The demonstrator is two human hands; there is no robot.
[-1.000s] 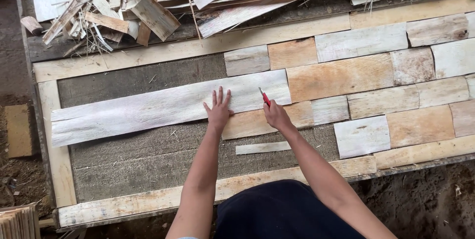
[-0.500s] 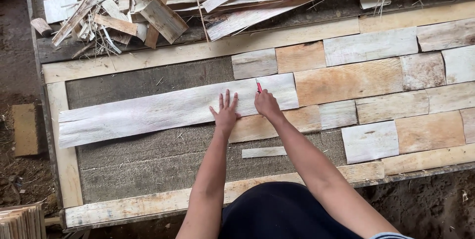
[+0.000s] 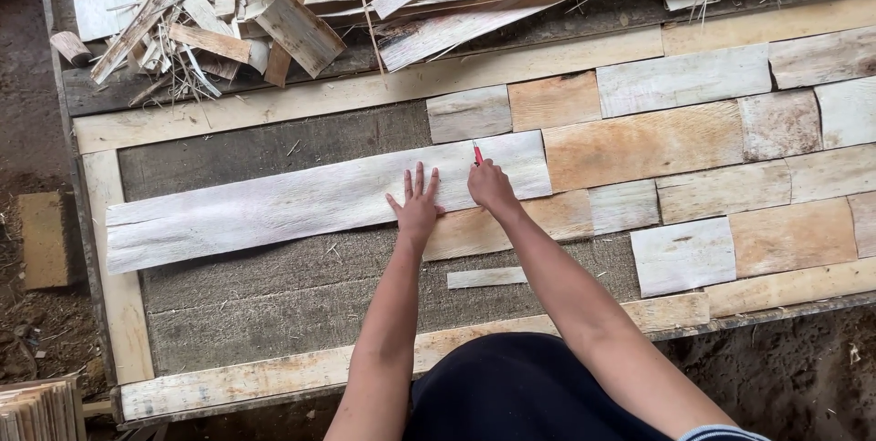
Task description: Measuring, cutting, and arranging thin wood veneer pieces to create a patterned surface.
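Observation:
A long pale veneer strip (image 3: 274, 208) lies across the grey board inside a wooden frame (image 3: 365, 93). My left hand (image 3: 415, 206) presses flat on the strip's right part, fingers spread. My right hand (image 3: 491, 186) grips a small red-handled cutter (image 3: 476, 153), its tip on the strip near the strip's right end, beside the orange and pale veneer patches (image 3: 639, 145) laid to the right.
A heap of veneer offcuts (image 3: 228, 21) lies beyond the frame's far edge. A small loose sliver (image 3: 485, 278) rests on the grey board near me. A stack of sheets (image 3: 36, 409) stands at the lower left, with dirt ground around.
Both hands have shifted slightly up the strip, the red cutter moving toward the strip's far edge. The view has drifted a little.

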